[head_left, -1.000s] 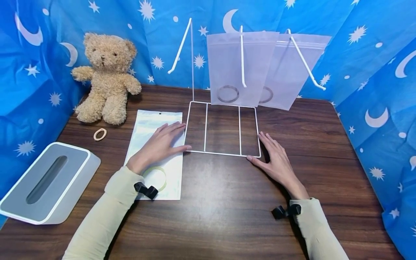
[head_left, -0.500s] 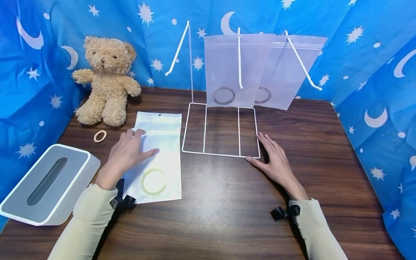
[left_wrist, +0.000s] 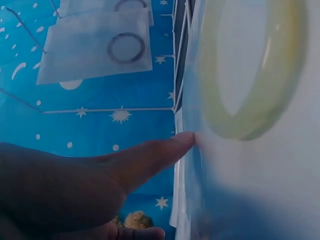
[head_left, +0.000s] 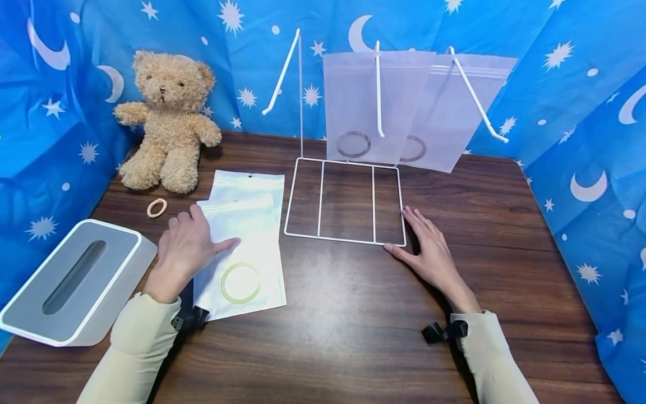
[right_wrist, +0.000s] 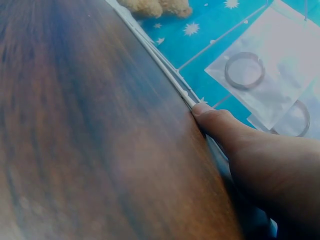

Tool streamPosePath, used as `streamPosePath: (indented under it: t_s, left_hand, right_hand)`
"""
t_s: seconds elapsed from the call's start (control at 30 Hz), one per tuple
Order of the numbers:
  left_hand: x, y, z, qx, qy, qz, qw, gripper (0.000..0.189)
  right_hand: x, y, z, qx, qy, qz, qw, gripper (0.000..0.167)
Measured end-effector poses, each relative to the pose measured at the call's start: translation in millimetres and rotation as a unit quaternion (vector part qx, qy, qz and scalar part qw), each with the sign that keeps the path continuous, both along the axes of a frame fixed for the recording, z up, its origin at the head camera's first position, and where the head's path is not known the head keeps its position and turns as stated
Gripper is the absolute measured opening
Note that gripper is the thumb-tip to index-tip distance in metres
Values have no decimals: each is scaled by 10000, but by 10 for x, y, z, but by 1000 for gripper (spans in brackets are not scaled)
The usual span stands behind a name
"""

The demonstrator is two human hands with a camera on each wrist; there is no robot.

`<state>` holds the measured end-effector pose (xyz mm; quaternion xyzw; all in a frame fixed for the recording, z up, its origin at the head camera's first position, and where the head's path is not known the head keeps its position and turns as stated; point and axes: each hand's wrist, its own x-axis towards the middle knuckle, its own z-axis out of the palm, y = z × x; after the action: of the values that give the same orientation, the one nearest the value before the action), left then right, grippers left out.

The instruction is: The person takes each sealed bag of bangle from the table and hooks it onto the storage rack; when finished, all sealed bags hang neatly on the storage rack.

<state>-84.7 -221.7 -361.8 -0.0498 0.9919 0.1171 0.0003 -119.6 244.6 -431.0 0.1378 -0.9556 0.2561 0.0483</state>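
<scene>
A white zip bag (head_left: 234, 247) with a pale green ring outline lies askew over another white zip bag (head_left: 272, 185), whose top edge has a small hang hole. My left hand (head_left: 184, 247) holds the upper bag by its left edge, thumb (left_wrist: 170, 147) on top; its fingertips are hidden. To the right stands a white wire display rack (head_left: 343, 239) with three slanting prongs. My right hand (head_left: 429, 252) rests at the base's front right corner, thumb (right_wrist: 210, 114) on the front wire and straight fingers along the side.
Two translucent zip bags (head_left: 348, 101) with dark rings hang on the middle and right prongs. A teddy bear (head_left: 169, 123) sits at the back left, with a small wooden ring (head_left: 157, 207) in front. A grey-topped tissue box (head_left: 83, 280) stands on the left. Blue curtains surround the table.
My left hand has left the rack's left side and moved left to the bags' edge. The upper bag has turned slightly, baring more of the one beneath. My right hand stays at the rack.
</scene>
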Motion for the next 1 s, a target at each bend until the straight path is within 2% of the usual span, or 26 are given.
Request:
streamPosePath:
  t_s: [0.1, 0.2, 0.33, 0.4, 0.47, 0.57, 0.67, 0.77, 0.83, 0.9, 0.93, 1.0]
  left_hand:
    - [-25, -17, -21, 309, 0, -204, 9993, 74]
    - [-73, -43, -52, 981, 92, -419, 9943, 56]
    - [-156, -87, -117, 1880, 585, -766, 9774, 34]
    - [-189, -114, -152, 2129, 800, -848, 9701, 27]
    - [-208, -143, -177, 2291, 832, -884, 9658, 21]
    - [-215, -190, -186, 2404, 676, -868, 9644, 20]
    - [-205, -231, -161, 2488, 514, -983, 9622, 26]
    - [-190, -250, -127, 2390, 592, -1176, 9620, 28]
    - [-182, -242, -104, 2204, 878, -1333, 9623, 27]
    - [-172, -219, -72, 1986, 1323, -1509, 9593, 27]
    - [-168, -205, -52, 1888, 1580, -1591, 9561, 27]
    - [-154, -175, 7, 1818, 2090, -1771, 9444, 30]
  right_hand:
    - [-2, 1, 3, 0, 44, 6, 10000, 92]
    - [-1, 0, 5, 9, 95, 24, 10000, 91]
    - [0, -1, 8, 8, 152, 35, 9999, 90]
    - [1, 1, 8, 8, 176, 31, 9998, 90]
    - [4, 1, 7, 8, 178, 31, 9998, 89]
    - [10, 0, 7, 0, 151, 32, 9999, 89]
    - [13, -1, 8, -3, 142, 27, 9999, 89]
    - [13, -2, 9, -9, 146, 25, 9999, 89]
    - [11, -3, 7, -15, 142, 36, 9999, 89]
    - [10, -3, 5, -26, 132, 38, 9999, 89]
    - [10, -2, 4, -26, 128, 37, 9999, 89]
    - [9, -3, 2, -31, 124, 36, 9999, 89]
